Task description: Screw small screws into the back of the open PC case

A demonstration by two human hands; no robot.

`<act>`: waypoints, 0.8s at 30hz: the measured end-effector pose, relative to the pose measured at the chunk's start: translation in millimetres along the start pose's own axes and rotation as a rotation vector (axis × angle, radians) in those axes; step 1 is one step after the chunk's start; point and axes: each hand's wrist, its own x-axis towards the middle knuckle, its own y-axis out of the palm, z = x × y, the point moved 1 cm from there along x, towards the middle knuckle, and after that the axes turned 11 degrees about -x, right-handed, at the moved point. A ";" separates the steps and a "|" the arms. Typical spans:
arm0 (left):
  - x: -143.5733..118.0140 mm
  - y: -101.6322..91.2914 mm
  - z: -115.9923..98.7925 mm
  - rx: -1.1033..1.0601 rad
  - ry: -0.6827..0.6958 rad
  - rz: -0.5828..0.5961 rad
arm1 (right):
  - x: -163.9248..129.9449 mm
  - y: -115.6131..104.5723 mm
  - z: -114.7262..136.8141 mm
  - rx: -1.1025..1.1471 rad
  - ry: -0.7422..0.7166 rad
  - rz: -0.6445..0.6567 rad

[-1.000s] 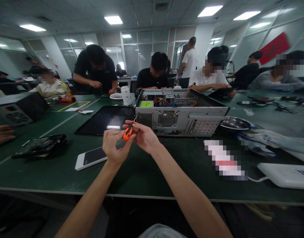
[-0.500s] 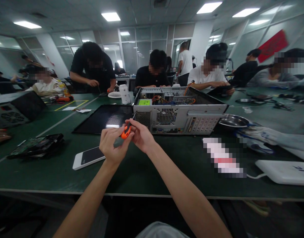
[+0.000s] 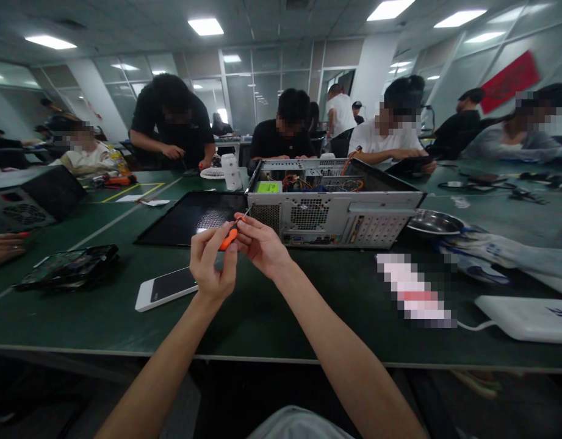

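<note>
Both hands are at an orange-and-black screwdriver [image 3: 231, 234], its thin shaft slanting up to the right. My left hand [image 3: 211, 263] pinches the handle between thumb and fingers. The fingers of my right hand [image 3: 263, 248] close around the front of the handle, near the shaft. Just beyond lies an open computer case [image 3: 360, 214] on its side, its back panel facing me and cables showing inside. The screwdriver's tip is in front of the left end of that panel; whether it touches cannot be made out. A black side panel [image 3: 180, 221] lies left of the case.
A white-and-black device [image 3: 166, 288] lies left of my hands, near circuit boards [image 3: 68, 268]. To the right are a blurred-out phone [image 3: 415, 292], a white power bank [image 3: 528, 318], a metal bowl [image 3: 436, 223] and gloves [image 3: 486, 253]. Several people sit or stand across the table.
The screwdriver handle has turned slightly in my fingers. My left thumb has shifted down and left along it, and the left fingers have opened a little. My right hand stays about in place.
</note>
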 end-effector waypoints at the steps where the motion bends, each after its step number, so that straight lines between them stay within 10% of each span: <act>1: 1.3 -0.1 -1.1 0.018 0.002 -0.005 | 1.1 -1.3 -1.2 -0.006 -0.001 -0.006; 16: -8.0 3.0 5.5 0.023 -0.068 0.008 | -9.8 -1.3 10.6 -0.125 0.101 0.008; 24: -5.3 0.5 -6.3 -0.155 0.017 0.232 | -6.0 -5.3 5.6 -0.111 0.082 -0.046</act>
